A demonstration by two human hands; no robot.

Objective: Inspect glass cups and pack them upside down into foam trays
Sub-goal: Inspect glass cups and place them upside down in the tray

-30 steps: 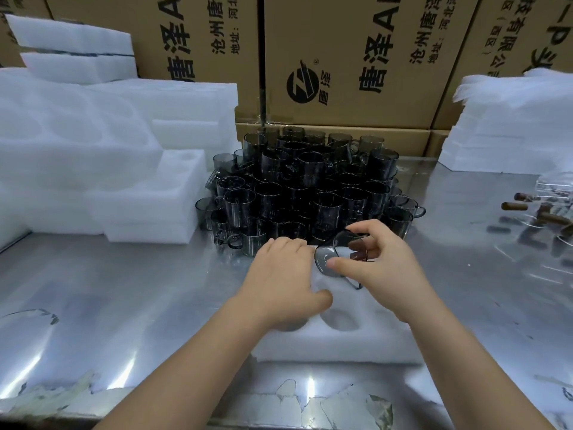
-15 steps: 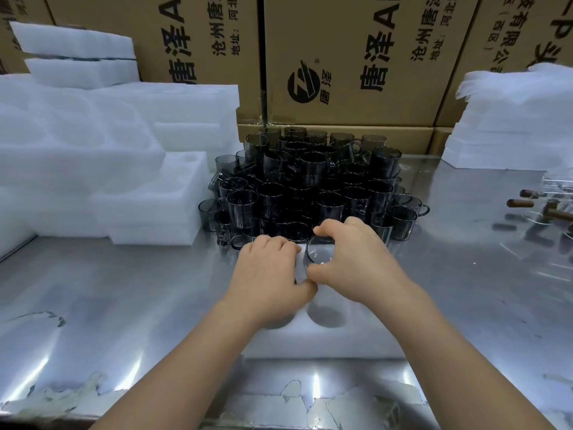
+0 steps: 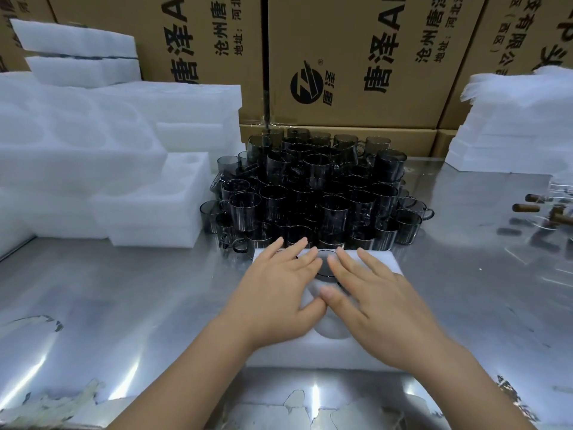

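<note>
Steel worktop [image 3: 124, 305], cartons [image 3: 356, 57] behind. We log left hand [image 3: 276, 293] and right hand [image 3: 381, 305] flat on the foam tray [image 3: 381, 265], fingers [image 3: 291, 256] straight, gripping nothing; cup [image 3: 324, 266] sits pocketed between fingertips, cup pile [image 3: 310, 193] just beyond.

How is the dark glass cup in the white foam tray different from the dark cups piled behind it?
The lone smoky glass cup sits sunk in the white foam tray, only its round end showing; the piled smoky glass cups show their whole sides. The lone cup sits by itself; the piled cups crowd in layers on the metal table, mouths up. Both are dark see-through glass.
</note>
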